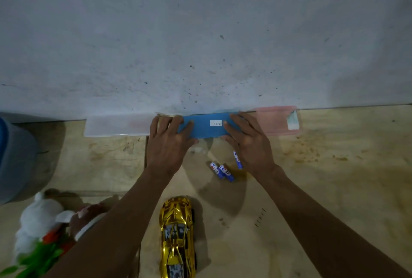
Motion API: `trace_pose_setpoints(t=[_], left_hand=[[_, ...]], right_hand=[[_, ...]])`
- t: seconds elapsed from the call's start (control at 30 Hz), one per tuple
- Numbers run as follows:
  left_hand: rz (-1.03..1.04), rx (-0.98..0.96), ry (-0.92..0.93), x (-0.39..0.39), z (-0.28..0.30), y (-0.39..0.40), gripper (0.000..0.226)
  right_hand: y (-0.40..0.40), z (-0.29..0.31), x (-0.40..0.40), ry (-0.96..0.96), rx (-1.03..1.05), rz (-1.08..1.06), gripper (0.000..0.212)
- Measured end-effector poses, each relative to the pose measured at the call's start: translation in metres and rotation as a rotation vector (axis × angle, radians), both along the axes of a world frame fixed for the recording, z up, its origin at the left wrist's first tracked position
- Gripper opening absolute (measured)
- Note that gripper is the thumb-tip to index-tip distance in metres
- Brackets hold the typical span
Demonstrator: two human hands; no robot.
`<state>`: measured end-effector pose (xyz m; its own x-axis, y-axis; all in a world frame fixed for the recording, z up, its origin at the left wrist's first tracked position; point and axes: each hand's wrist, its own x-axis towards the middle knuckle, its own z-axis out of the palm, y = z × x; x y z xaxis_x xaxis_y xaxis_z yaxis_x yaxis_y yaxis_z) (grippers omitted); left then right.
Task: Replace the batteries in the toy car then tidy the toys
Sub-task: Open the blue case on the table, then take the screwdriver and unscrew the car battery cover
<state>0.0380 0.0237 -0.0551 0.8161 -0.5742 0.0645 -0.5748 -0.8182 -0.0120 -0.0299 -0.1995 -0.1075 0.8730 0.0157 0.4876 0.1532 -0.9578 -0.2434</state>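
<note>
A shiny gold toy car (177, 236) stands on the table near me, nose pointing away. Three blue-and-white batteries (221, 170) lie loose beyond it, one partly under my right wrist. A flat blue box (208, 125) with a small white label rests on a long translucent container (116, 125) against the wall. My left hand (168, 141) holds the box's left end, my right hand (247, 139) its right end, fingers over the top and thumbs beneath.
Plush toys (44, 228), white, red and green, are piled at the near left. A grey-blue object (15, 159) stands at the left edge. A grey wall (200, 32) rises right behind the container. The wooden tabletop (334, 166) is stained.
</note>
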Motion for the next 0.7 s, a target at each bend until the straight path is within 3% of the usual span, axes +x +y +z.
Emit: trace_pose_setpoints(t=[0.3,0.47,0.7], left_hand=[[0.08,0.037,0.079,0.004,0.004,-0.007,0.049],[0.15,0.087,0.244,-0.004,0.021,-0.008,0.059],[0.281,-0.114,0.137,-0.013,0.032,0.077,0.055]], right_hand=[[0.009,0.014,0.003,0.162,-0.081,-0.115,0.038],[0.025,0.035,0.0,0.297,-0.132,-0.221,0.044],[0.118,0.057,-0.009,0.247,0.208,-0.168,0.029]])
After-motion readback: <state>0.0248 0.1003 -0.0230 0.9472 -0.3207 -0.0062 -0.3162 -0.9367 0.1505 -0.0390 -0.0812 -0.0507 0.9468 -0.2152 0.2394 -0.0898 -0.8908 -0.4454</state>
